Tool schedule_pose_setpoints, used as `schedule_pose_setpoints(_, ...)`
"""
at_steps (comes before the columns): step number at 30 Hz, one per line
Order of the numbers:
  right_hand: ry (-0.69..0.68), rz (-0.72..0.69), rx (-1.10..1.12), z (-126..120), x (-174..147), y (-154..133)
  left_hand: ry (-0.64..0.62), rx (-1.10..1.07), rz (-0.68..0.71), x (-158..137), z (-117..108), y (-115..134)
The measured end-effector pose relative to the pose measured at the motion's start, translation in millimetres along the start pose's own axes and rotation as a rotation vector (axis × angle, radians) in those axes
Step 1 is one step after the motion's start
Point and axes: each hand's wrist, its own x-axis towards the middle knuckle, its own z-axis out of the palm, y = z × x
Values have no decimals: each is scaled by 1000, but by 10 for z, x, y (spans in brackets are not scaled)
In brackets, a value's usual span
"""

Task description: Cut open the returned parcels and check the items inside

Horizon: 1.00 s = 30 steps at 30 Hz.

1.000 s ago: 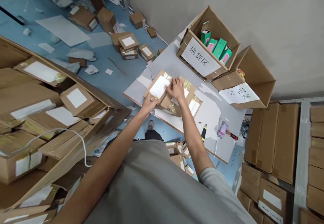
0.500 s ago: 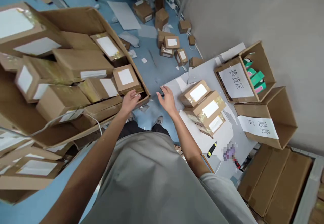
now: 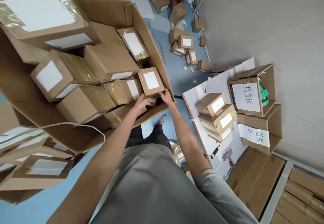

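A small cardboard box with a white label on top sits in the near right corner of a large open carton. At its front left corner, my left hand has its fingers closed on the lower edge. My right hand grips the front right corner, thumb and fingertips on the cardboard. Part of another labelled box shows below it, between my hands. Several taped, labelled parcels fill the rest of the carton.
To the right, a white-topped table carries stacked parcels, a yellow-and-black utility knife and two open boxes with paper signs. A white cable crosses the carton's near side. Small boxes lie on the floor ahead.
Both hands have moved from empty air to the small labelled box and taken hold of its front corners. The view has shifted left, toward the large carton.
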Motion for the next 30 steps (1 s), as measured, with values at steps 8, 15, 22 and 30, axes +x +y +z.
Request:
schedule_pose_setpoints(8,99,-231,59,-263,-726,-360,220,52,132,-556,-245,325)
schedule_pose_setpoints(15,377,-392,336,-1079,-1815,-512,177,106,458,-1390,186,787)
schedule_pose_setpoints(22,853,-253,373,-2185,-2725,-5,-348,88,428,-1907,1676,809)
schedule_pose_setpoints(30,1490,259,134,-2936,-3792,1536,-938,400,254,-2479,3435,47)
